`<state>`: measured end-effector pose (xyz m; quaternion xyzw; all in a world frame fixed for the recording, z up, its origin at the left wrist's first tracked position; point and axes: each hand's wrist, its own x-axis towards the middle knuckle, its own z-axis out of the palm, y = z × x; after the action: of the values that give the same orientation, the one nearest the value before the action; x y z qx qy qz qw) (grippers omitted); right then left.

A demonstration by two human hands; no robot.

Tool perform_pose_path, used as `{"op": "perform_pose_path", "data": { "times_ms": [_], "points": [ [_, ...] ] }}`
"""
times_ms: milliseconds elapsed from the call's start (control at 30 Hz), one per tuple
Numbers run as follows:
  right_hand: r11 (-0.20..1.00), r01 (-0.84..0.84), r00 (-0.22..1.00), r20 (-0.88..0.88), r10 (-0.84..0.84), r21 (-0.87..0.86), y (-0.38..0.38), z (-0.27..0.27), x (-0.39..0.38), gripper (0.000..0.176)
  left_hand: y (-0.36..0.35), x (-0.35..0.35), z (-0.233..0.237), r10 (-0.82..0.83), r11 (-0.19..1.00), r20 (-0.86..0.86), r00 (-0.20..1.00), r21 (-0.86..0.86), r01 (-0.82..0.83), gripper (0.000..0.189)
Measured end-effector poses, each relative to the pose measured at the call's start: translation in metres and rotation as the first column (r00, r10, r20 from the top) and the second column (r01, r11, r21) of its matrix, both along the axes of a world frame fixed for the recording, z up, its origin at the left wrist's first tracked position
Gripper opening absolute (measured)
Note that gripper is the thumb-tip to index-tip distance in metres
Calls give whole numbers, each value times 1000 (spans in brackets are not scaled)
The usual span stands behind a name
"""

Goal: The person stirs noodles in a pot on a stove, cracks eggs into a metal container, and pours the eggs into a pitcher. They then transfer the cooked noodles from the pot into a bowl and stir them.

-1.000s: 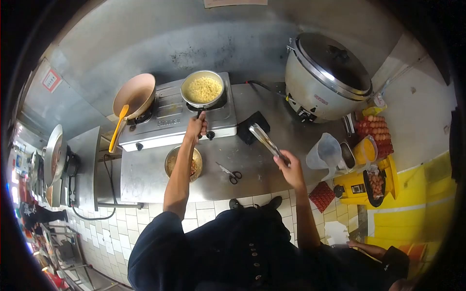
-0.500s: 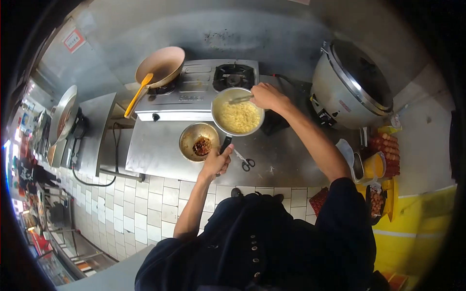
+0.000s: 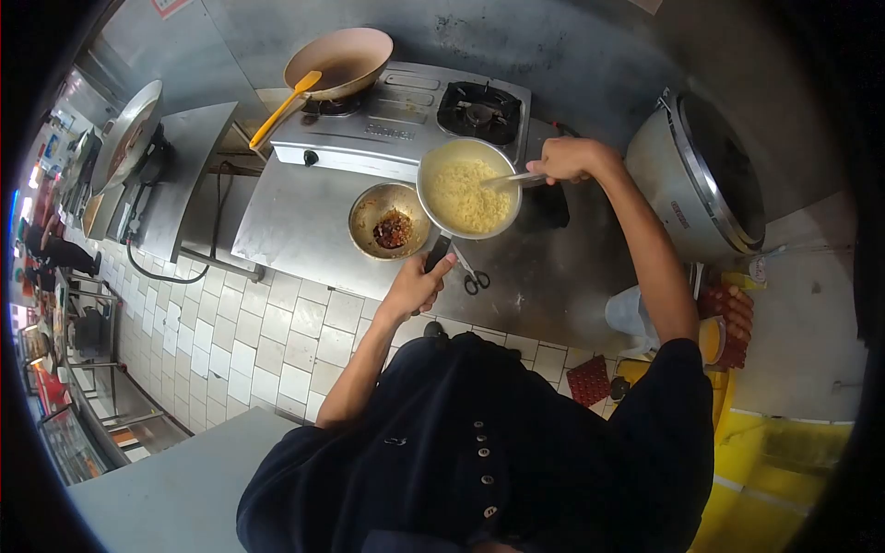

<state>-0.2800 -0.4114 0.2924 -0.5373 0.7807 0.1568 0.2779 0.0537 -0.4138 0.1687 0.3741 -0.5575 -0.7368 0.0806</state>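
The person's left hand [image 3: 417, 288] is wrapped around the black handle of a silver saucepan [image 3: 470, 148], which sits in front of the stove [image 3: 392, 117], over the counter [image 3: 304, 217]. The right hand [image 3: 570, 158] grips metal tongs [image 3: 510, 180] entering the pan from three o'clock. Inside lie pale yellow noodles [image 3: 466, 205], curly and clumped (rather moist-looking, too). At the pan's eight o'clock is a metal bowl [image 3: 367, 210] holding dark reddish, chunky sauce [image 3: 394, 230]; scissors [image 3: 477, 282] lie at six.
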Motion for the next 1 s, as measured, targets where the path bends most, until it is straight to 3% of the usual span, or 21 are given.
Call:
{"op": "perform_pose_path", "data": {
  "times_ms": [67, 167, 300, 400, 467, 567, 800, 900, 1000],
  "points": [
    [967, 208, 934, 264, -241, 148, 0, -9, -7, 60, 0, -1, -3, 1, 1000, -20, 1000, -3, -1, 37],
    [963, 160, 902, 365, -232, 216, 5, -27, 2, 64, 1, -4, -2, 15, 1000, 34, 999, -24, -14, 37],
    [984, 40, 915, 390, -107, 176, -6, -42, 33, 64, 0, -9, -8, 7, 1000, 35, 999, -17, -6, 38],
    [991, -93, 950, 289, 117, -95, -19, -73, 48, 53, 0, -11, -15, 4, 1000, 35, 999, -21, -3, 40],
    [926, -163, 945, 216, 247, -341, -23, -95, 52, 42, 2, -8, -12, 42, 998, 41, 998, -39, -41, 40],
    [869, -184, 963, 92, 253, -459, -25, -93, 66, 40, -4, 0, -19, 75, 996, 35, 997, -41, -74, 40],
    [748, -47, 945, 214, 248, -662, -39, -66, 70, 33, -28, 31, -8, 211, 977, 58, 976, -58, -207, 41],
    [705, 6, 956, 211, 204, -709, -43, -38, 82, 33, -36, 48, 2, 241, 969, 64, 969, -76, -236, 41],
    [588, -42, 960, 131, 248, -807, -49, -18, 92, 33, -43, 64, 4, 266, 962, 75, 961, -86, -260, 40]
  ]
}}
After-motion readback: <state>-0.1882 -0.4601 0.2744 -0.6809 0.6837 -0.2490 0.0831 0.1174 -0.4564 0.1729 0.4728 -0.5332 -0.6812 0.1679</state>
